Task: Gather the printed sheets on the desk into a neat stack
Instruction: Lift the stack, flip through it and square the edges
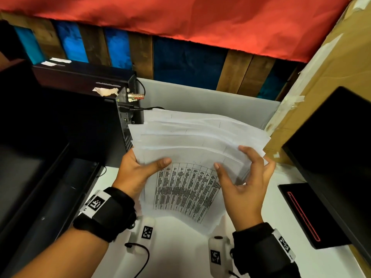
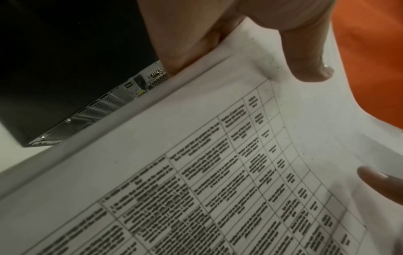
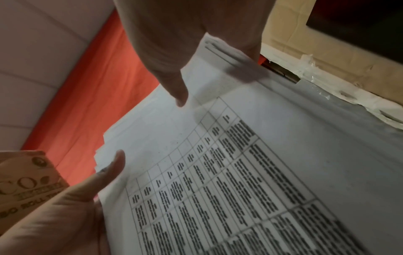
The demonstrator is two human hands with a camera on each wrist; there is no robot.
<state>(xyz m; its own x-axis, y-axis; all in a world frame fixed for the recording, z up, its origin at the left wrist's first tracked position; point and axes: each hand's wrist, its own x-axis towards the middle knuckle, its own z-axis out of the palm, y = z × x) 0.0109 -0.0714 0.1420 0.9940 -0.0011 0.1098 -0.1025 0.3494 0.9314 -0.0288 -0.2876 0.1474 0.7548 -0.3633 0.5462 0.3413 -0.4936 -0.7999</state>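
I see both hands holding a fanned bundle of sheets (image 1: 192, 141) up off the white desk (image 1: 180, 253), between a black computer tower (image 1: 96, 109) on my left and a dark monitor (image 1: 337, 149) on my right. The sheets are not squared — their top edges step back one behind another, curving away from me. The front sheet carries a printed table; its text is too blurred to read in any view.

My left hand (image 1: 136, 173) grips the bundle's left edge, thumb laid across the front sheet, the other fingers hidden behind the paper. My right hand (image 1: 247, 183) is at the right edge with its fingers spread and only loosely bent: the thumb tip touches the front sheet, and one finger curls over the upper right edges. Whether the remaining fingers press the back of the bundle I cannot tell — the paper hides them.

The bundle's lower edge is partly covered by my wrists. A red cloth (image 1: 200, 21) hangs across the top, and a cardboard panel (image 1: 331, 63) stands at the right, cut off by the frame.
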